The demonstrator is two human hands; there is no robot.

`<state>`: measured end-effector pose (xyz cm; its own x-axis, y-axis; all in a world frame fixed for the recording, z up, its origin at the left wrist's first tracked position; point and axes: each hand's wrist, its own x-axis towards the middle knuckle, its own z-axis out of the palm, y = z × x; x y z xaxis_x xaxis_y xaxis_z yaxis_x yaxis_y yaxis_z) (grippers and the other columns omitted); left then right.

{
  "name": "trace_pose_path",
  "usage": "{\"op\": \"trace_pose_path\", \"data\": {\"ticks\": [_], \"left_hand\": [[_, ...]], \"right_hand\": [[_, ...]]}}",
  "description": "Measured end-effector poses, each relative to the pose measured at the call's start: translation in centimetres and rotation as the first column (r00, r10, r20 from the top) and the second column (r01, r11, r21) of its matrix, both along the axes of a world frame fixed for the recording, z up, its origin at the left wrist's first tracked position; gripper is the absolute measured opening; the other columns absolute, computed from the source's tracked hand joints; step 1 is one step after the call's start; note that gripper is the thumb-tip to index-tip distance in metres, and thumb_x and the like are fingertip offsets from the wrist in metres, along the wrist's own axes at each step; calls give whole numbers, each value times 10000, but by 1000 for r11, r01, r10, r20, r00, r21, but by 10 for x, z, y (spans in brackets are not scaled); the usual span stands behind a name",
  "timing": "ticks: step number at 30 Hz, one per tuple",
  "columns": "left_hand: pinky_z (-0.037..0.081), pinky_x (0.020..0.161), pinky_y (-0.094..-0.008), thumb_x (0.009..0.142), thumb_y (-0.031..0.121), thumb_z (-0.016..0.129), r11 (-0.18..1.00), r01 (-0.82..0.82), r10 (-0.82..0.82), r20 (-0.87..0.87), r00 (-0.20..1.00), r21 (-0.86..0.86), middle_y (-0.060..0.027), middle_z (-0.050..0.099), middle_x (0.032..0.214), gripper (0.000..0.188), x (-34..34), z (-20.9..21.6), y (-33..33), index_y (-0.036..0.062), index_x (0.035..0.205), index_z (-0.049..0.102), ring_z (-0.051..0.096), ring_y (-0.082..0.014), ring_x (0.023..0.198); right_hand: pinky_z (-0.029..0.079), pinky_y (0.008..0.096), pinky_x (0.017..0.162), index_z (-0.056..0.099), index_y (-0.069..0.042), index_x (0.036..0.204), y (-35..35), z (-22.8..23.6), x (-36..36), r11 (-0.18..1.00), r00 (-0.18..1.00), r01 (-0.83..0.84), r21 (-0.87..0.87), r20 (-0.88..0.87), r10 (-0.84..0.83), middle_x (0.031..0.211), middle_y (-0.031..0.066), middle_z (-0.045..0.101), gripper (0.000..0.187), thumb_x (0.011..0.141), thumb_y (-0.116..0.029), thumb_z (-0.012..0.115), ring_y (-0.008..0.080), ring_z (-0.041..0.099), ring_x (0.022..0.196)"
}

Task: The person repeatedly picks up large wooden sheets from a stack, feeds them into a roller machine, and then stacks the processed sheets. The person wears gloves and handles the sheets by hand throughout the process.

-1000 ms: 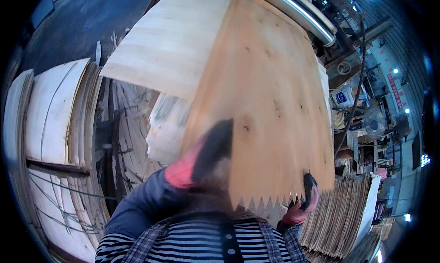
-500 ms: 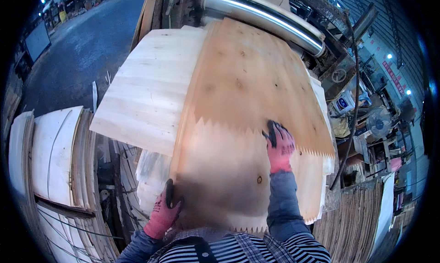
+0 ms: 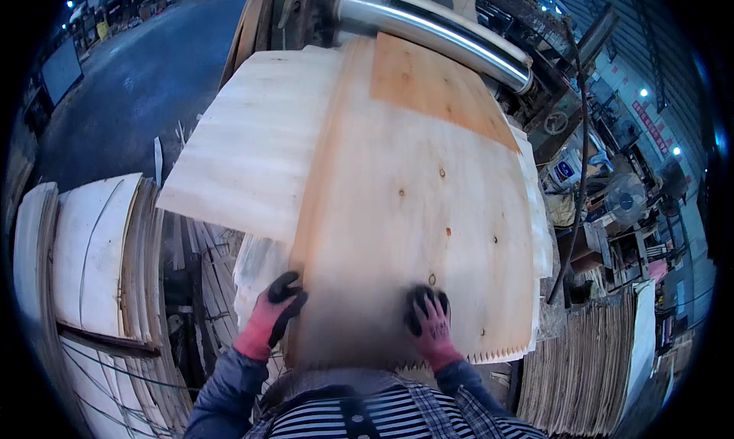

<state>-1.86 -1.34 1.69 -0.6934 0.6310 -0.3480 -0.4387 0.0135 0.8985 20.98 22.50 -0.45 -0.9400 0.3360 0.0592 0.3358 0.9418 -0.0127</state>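
Observation:
A pale wood veneer sheet [image 3: 413, 209] with several knots and a jagged near edge lies in front of me on a stack. My right hand [image 3: 430, 324], in a pink glove with black fingers, rests on its near part with the fingers spread. At the sheet's near left edge is my left hand [image 3: 277, 309], gloved alike, thumb and fingers apart with nothing visible between them. An orange-tan veneer sheet [image 3: 436, 87] lies on the far part of the pale one, its far edge up by a shiny metal roller [image 3: 436, 34].
A whiter veneer sheet [image 3: 245, 141] sticks out to the left. Bundled veneer stacks stand at the lower left [image 3: 92, 255] and lower right [image 3: 577, 362]. A dark cable [image 3: 582, 148] hangs on the right, near a white bucket [image 3: 564, 171] and a fan [image 3: 625, 200].
The orange-tan sheet has slid away toward the roller, baring more of the pale sheet. My right hand has come back nearer and leftward. My left hand has shifted slightly forward.

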Motion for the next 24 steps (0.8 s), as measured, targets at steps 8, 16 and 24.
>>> {"op": "trace_pose_path", "data": {"ticks": [8,16,24], "left_hand": [[418,768,-249,792,102,596,911,241,-205,-140,969,335,-53,561,1006,388,45,124,55,-25,1138,474,491,-90,903],[346,935,-331,841,44,437,908,232,-144,-261,955,348,-126,431,1234,466,37,38,11,-13,1281,295,468,-225,1062],[269,969,-427,723,159,555,871,-52,-412,-785,463,-488,-254,316,1275,717,39,-46,3,-37,1304,184,325,-376,1163]], "right_hand": [[275,574,918,470,-46,1143,-75,30,90,991,972,10,-130,-233,-40,1214,215,381,646,607,-355,656,427,362,1116],[354,542,833,511,-58,1064,-55,86,133,958,828,206,200,-558,-61,1058,167,521,423,787,-377,495,391,481,980],[400,437,816,576,-56,987,-3,131,24,982,859,165,96,-504,-95,1003,130,549,448,574,-210,661,313,525,922]]}}
